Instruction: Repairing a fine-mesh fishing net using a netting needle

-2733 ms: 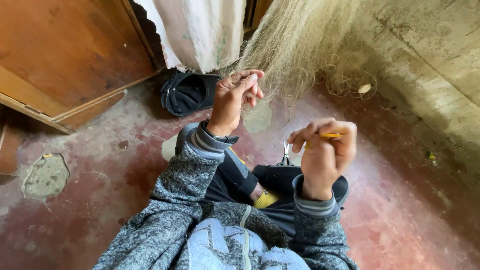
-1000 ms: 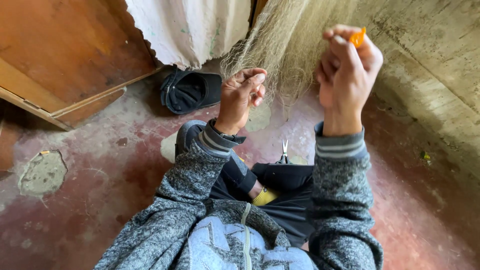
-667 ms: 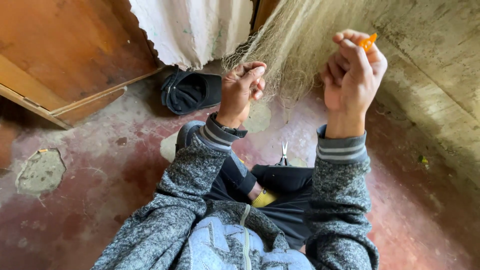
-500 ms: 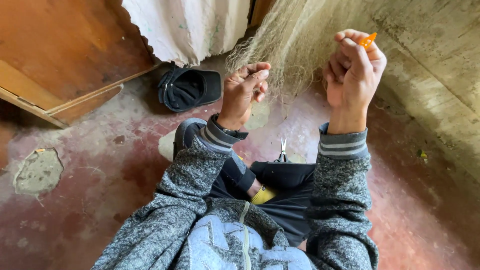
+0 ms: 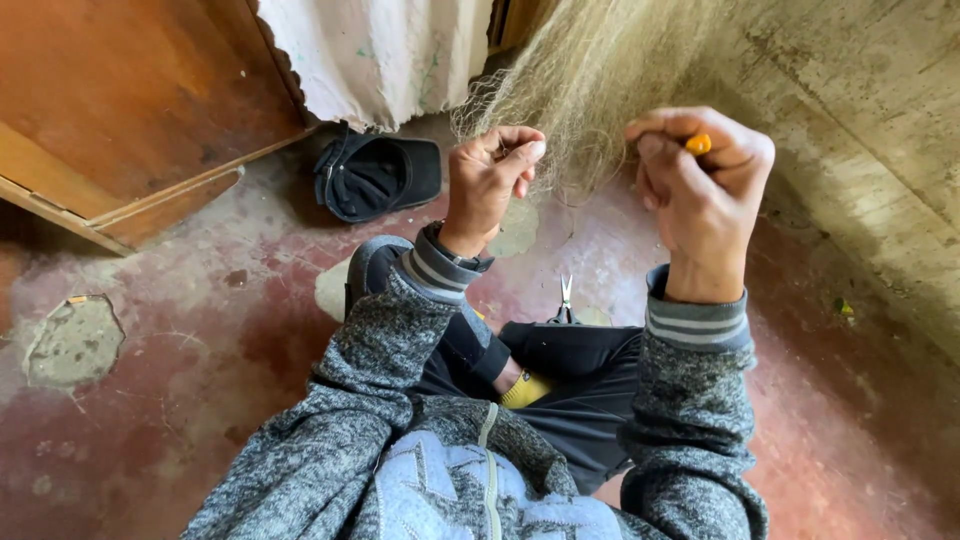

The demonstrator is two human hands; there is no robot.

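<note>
A pale, fine fishing net [image 5: 590,80] hangs down from above in front of me. My left hand [image 5: 490,180] pinches the net's lower strands between thumb and fingers. My right hand [image 5: 700,190] is raised beside it, closed around a small orange netting needle [image 5: 698,144] whose tip shows above the fingers. Thin line runs between the needle and the net, too fine to trace. Both arms wear grey knitted sleeves, and I sit cross-legged on the floor.
Small scissors [image 5: 566,296] lie on the red, worn concrete floor [image 5: 200,330] by my knee. A black cap [image 5: 375,175] lies near a white cloth [image 5: 380,50]. A wooden door [image 5: 120,110] stands at left, a concrete wall [image 5: 870,130] at right.
My right hand rose from low near my lap up to the net, carrying the orange needle. The left hand stayed pinching the net strands.
</note>
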